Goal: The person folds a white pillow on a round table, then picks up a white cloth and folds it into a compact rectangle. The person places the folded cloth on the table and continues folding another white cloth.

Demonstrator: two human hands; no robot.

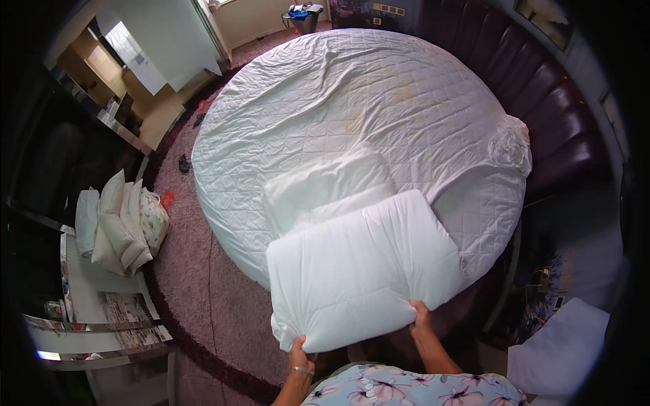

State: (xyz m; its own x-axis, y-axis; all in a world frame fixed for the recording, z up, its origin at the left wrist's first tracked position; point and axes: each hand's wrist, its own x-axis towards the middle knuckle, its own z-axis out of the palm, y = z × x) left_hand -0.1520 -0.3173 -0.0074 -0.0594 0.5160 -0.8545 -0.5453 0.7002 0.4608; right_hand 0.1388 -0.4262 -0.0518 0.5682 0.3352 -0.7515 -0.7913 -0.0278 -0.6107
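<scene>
A thick, folded white duvet (pixel 359 271) hangs in front of me at the near edge of the round bed. My left hand (pixel 296 348) is closed on its near left corner, and a bracelet circles that wrist. On the near right side, my right hand (pixel 420 319) grips the duvet's edge. Just beyond lies a puffy white folded bundle (pixel 328 183) on the bed; whether it belongs to the same duvet I cannot tell. Beneath is a wrinkled, quilted white mattress cover (pixel 271 142) with faint yellowish stains.
A crumpled white cloth (pixel 509 143) sits at the bed's right edge, by the curved dark purple headboard (pixel 542 88). Several pillows (pixel 122 227) stand on the left, beside the purple carpet (pixel 189 271). White fabric (pixel 558 348) lies at lower right. A bin (pixel 305 21) stands beyond the bed.
</scene>
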